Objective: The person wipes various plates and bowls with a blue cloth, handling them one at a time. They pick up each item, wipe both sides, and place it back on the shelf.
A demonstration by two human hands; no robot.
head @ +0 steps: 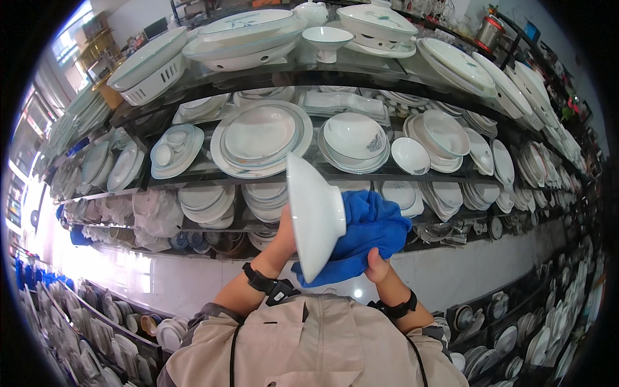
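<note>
A white ceramic bowl with a footed base (314, 222) is held tilted on its side before my chest, its foot facing right. Behind its left part is my left hand (288, 227), mostly hidden by the bowl, gripping it. A bunched blue cloth (375, 227) lies against the foot and hangs below the bowl. My right hand (378, 265) holds the cloth from below right; its thumb shows, and its other fingers are hidden by the fabric.
Ahead, a dark tiered shelf (290, 77) carries covered oval dishes (246, 36), a small footed bowl (328, 42), stacked plates (261, 135) and bowls (355, 138). Plastic-wrapped ware (157, 213) is at the lower left. More loaded racks stand behind me on both sides, beyond the pale floor (193, 273).
</note>
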